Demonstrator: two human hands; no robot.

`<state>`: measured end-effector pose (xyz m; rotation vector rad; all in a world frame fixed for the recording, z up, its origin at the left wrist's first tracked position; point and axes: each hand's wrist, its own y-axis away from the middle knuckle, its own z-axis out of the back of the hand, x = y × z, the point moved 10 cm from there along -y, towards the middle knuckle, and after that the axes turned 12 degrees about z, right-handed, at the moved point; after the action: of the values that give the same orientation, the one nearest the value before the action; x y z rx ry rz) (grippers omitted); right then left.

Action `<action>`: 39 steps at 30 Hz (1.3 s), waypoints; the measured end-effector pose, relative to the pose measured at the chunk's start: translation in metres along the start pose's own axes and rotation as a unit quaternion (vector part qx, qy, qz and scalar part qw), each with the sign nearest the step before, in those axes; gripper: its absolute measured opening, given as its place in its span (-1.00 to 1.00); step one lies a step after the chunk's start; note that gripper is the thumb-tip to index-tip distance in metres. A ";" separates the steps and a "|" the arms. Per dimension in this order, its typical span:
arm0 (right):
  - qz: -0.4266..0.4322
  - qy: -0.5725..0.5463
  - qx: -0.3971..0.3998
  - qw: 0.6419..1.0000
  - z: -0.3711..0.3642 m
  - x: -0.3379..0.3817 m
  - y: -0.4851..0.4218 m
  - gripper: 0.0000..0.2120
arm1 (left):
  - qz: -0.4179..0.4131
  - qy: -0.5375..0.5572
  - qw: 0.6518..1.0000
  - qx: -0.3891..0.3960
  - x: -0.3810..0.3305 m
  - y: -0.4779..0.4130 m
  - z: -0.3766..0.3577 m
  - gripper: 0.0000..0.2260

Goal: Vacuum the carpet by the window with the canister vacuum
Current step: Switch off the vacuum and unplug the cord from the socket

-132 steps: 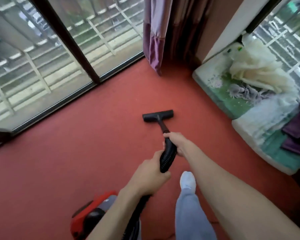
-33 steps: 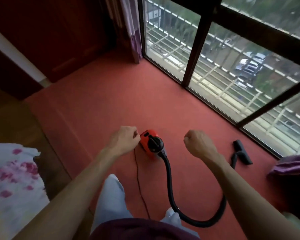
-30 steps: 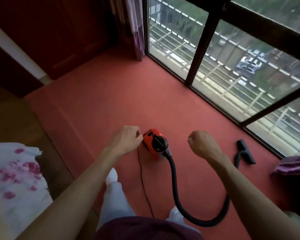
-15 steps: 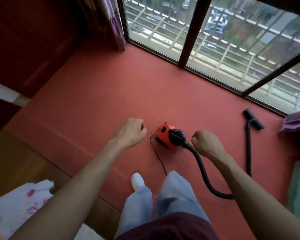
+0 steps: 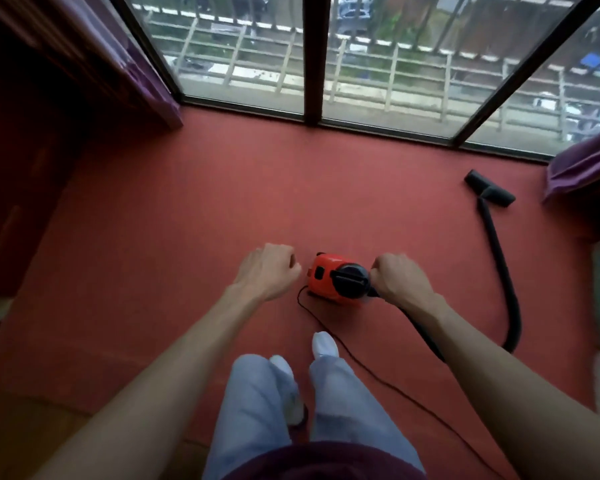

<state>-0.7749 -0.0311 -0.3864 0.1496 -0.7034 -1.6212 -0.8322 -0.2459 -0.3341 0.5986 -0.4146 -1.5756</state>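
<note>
- Two bare forearms reach forward and down over a red carpet (image 5: 222, 202) that runs up to a floor-length window (image 5: 243, 57) at 12 o'clock.
- The canister vacuum (image 5: 329, 277), orange-red with a black front cap, sits on the carpet just below the centre of the view, between the two hands.
- The left hand (image 5: 267, 271), just beside the vacuum at its 9 o'clock, is curled into a loose fist with nothing visible in it.
- The right hand (image 5: 400, 282), at the vacuum's 3 o'clock, is also fisted, knuckles up. It overlaps the spot where the hose (image 5: 499, 258) leaves the black cap. From this angle it cannot be told whether the fingers grip the hose or merely hang above it.
- The black hose passes under the right forearm toward 5 o'clock, loops back at 4 o'clock and climbs to the floor nozzle (image 5: 488, 188).
- The nozzle lies on the carpet at 2 o'clock, near the window frame and well apart from both hands.
- A thin black power cord (image 5: 360, 362) leaves the vacuum's left side and trails toward 5 o'clock past the person's feet (image 5: 324, 344), which are in white.
- Pale blue trouser legs (image 5: 257, 410) fill the view at 6 o'clock.
- A purple curtain (image 5: 142, 74) hangs at 10 o'clock, and more purple cloth (image 5: 582, 164) shows at 3 o'clock.
- Dark wooden furniture (image 5: 21, 168) stands at 9 o'clock, and wood flooring (image 5: 14, 427) edges the carpet at 8 o'clock.
</note>
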 end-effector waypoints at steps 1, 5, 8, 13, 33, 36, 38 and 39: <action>-0.009 0.000 0.000 1.000 -0.005 -0.004 -0.005 -0.77 | -0.010 -0.003 1.000 0.005 -0.004 -0.012 -0.004 -0.77; -0.058 -0.014 0.021 0.998 -0.044 -0.029 -0.021 -0.76 | -0.052 -0.023 0.996 0.066 -0.019 -0.060 -0.047 -0.79; -0.088 -0.008 0.014 0.996 -0.082 -0.042 -0.044 -0.76 | -0.075 -0.032 0.992 0.096 -0.018 -0.104 -0.091 -0.80; -0.115 -0.015 -0.003 0.993 -0.157 -0.064 -0.101 -0.74 | -0.136 -0.074 0.982 0.108 -0.022 -0.191 -0.181 -0.91; -0.003 0.101 -0.062 0.993 -0.424 -0.156 -0.285 -0.62 | -0.076 0.060 0.978 0.183 -0.005 -0.377 -0.513 -0.37; -0.002 0.115 -0.081 0.990 -0.424 -0.157 -0.284 -0.60 | -0.070 0.071 0.983 0.152 -0.008 -0.374 -0.517 -0.38; -0.005 0.118 -0.093 0.989 -0.423 -0.156 -0.284 -0.61 | -0.051 0.095 0.986 0.126 -0.009 -0.373 -0.514 -0.36; -0.006 0.119 -0.099 0.988 -0.423 -0.155 -0.284 -0.62 | -0.037 0.115 0.986 0.117 -0.008 -0.373 -0.513 -0.35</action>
<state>-0.7843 -0.0318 -0.9188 0.1990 -0.3574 -1.6416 -0.8227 -0.1565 -0.9617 0.9767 -0.4091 -1.5168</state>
